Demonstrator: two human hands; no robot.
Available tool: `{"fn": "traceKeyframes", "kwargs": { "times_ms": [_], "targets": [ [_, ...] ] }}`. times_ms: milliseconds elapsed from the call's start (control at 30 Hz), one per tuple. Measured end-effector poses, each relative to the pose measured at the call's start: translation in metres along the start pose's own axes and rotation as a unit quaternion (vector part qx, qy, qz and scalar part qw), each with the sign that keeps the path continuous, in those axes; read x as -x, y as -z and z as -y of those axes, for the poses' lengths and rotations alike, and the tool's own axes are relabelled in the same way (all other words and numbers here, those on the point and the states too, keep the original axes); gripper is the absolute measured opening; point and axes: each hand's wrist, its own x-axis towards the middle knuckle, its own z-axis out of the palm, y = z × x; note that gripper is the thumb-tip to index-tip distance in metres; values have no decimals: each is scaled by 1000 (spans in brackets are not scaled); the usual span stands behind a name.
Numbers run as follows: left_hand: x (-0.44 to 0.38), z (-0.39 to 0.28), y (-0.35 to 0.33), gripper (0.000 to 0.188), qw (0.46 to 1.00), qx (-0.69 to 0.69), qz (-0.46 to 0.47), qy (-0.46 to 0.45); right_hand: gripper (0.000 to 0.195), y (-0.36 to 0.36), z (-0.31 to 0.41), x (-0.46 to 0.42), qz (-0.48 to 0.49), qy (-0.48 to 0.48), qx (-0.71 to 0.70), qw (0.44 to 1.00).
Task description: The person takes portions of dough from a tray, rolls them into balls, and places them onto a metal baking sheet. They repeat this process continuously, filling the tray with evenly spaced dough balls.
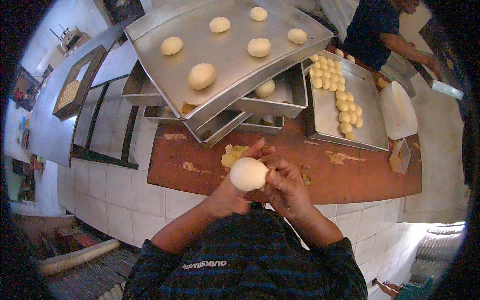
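A smooth, pale ball of dough point(248, 174) sits between my two hands, over the near edge of the wooden table. My left hand point(230, 195) lies under and around it. From the right, the thumb and fingers of my right hand point(287, 183) pinch its side. Just beyond my left fingers, a crumpled yellowish lump point(233, 154) rests on the tabletop; I cannot tell what it is. Ahead, a large metal baking tray point(225, 60) holds several spaced dough balls point(202, 76), stacked crosswise on other trays point(296, 107).
At right, another metal tray point(326, 116) carries many small dough pieces point(326, 73) in rows. A white plastic container point(399, 110) and a small clear box point(400, 157) stand beside it on the brown wooden table point(262, 135). Another person point(375, 33) is at the upper right.
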Motion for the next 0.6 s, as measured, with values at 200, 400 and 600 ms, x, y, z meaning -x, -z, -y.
{"fn": "traceKeyframes", "kwargs": {
  "times_ms": [200,400,600],
  "targets": [
    [-2,-6,8,41,907,-383,-170,-47,25,15,-3,-8,-26,60,515,855],
    [1,-4,21,26,840,-480,-239,-89,44,-15,17,2,25,276,678,680],
    [10,-7,42,44,801,-570,-100,-156,52,-37,30,-14,259,296,744,541]
  ]
}}
